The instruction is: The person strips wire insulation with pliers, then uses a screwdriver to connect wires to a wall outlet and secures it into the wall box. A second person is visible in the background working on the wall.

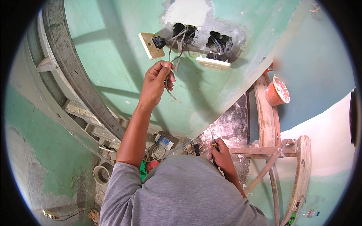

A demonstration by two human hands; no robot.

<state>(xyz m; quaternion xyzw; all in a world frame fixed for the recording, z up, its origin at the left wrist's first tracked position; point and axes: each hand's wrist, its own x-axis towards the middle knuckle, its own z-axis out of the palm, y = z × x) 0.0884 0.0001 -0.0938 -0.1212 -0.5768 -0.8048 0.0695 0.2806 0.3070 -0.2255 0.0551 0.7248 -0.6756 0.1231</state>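
Observation:
My left hand [155,83] is raised to the green wall, thumb and fingers pinched on grey electrical wires [171,94], whose loose ends hang below. These wires come out of the left wall opening [184,31]. Beside that opening, a cream wall plate [148,46] hangs turned sideways with a black module on its back. At the right opening [220,40], a second cream plate [213,63] hangs tilted forward, black modules on top. Low near my body, my right hand [223,157] is closed around the dark handle of a screwdriver [212,132], its thin shaft pointing up.
A ladder [73,67] leans along the left. To the right, an orange bucket [276,92] sits by a wooden trestle [264,151]. Below lie a blue-and-white box [164,141] and coiled wire [158,152]; a pale bucket [101,175] stands at lower left.

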